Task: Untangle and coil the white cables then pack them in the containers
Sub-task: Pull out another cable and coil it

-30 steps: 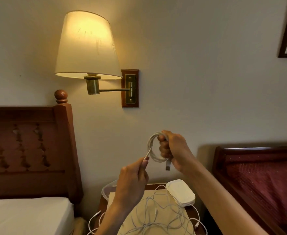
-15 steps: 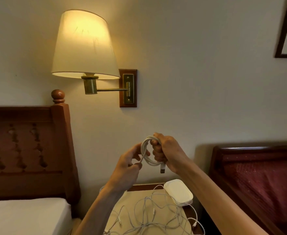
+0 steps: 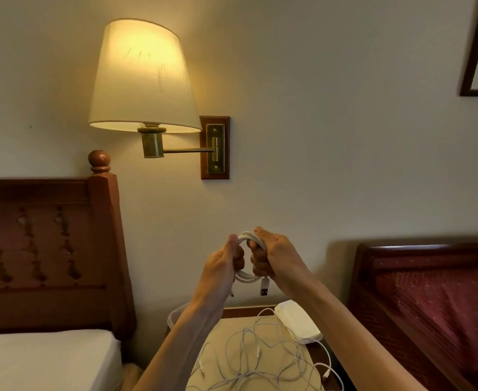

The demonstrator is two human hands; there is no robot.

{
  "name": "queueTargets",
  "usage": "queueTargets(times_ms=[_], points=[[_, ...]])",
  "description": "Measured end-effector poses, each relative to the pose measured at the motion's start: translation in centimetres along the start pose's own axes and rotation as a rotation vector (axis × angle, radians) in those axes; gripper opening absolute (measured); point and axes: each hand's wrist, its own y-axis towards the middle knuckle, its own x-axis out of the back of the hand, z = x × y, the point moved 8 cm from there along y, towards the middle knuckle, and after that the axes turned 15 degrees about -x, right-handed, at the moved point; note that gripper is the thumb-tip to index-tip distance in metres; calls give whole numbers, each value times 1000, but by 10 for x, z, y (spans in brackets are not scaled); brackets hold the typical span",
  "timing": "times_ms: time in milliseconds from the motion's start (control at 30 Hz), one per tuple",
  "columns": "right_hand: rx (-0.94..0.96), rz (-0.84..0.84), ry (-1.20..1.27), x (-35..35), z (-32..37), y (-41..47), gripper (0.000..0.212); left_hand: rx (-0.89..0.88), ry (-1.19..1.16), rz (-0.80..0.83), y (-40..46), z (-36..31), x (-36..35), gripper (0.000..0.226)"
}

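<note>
The person holds 1 white cable coil (image 3: 250, 256) up in front of the wall, above the bedside table (image 3: 233, 324). The right hand (image 3: 274, 256) grips the right side of the coil with fingers curled round the gathered loops; the left hand (image 3: 223, 266) has its thumb and fingers closed on the left side. A USB plug (image 3: 264, 287) hangs free below the right hand, and what looks like the other cable end pokes out below the left hand.

The step in hand appears to be finishing this coil. To do it well, the right hand should keep the loops bunched so none springs out, while the left hand tucks or wraps the loose end round the bundle, snug but not kinked. The plug should lie flat against the loops so the coil fits a container.

Down on the table a tangle of loose cables (image 3: 260, 359) lies spread out, with a white lid (image 3: 298, 323) at its far right and a clear container (image 3: 175, 318) partly hidden behind the left forearm. Most of the task seems still ahead.
</note>
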Motion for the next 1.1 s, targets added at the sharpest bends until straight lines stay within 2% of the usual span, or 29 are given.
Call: queueTargets(times_ms=[67, 167, 267, 433, 500, 600, 667, 767, 867, 933, 1000, 1100], points=[[32, -47, -88, 2, -1, -1, 43, -58, 51, -42, 2, -3, 2, 46], [122, -141, -254, 8, -7, -6, 27, -121, 40, -95, 3, -2, 10, 46], [145, -211, -314, 18, -18, -12, 15, -132, 27, -126, 4, -1, 17, 44], [134, -320, -372, 29, -16, -20, 8, -191, 95, -139, 5, -1, 19, 45], [115, -351, -353, 36, -8, -22, 12, -236, 162, -142, 4, 1, 20, 45], [46, -277, -117, 38, -3, -23, 13, -227, 185, -141, 2, 8, 18, 42], [67, -261, -30, 30, -3, -25, 11, -201, 173, -145, 1, 12, 16, 45], [236, -443, -137, 20, -9, -34, 4, -188, 156, -149, 3, 12, 15, 47], [599, -695, -468, 0, -13, -49, 11, -162, 106, -165, 0, 7, 11, 45], [745, -800, -575, -6, -19, -52, 18, -115, 55, -184, -5, 9, 7, 45], [762, -815, -545, -1, -20, -49, 21, -80, 35, -198, -9, 11, 8, 45], [793, -670, -505, 3, -18, -41, 25, -60, 15, -184, -11, 10, 10, 46]])
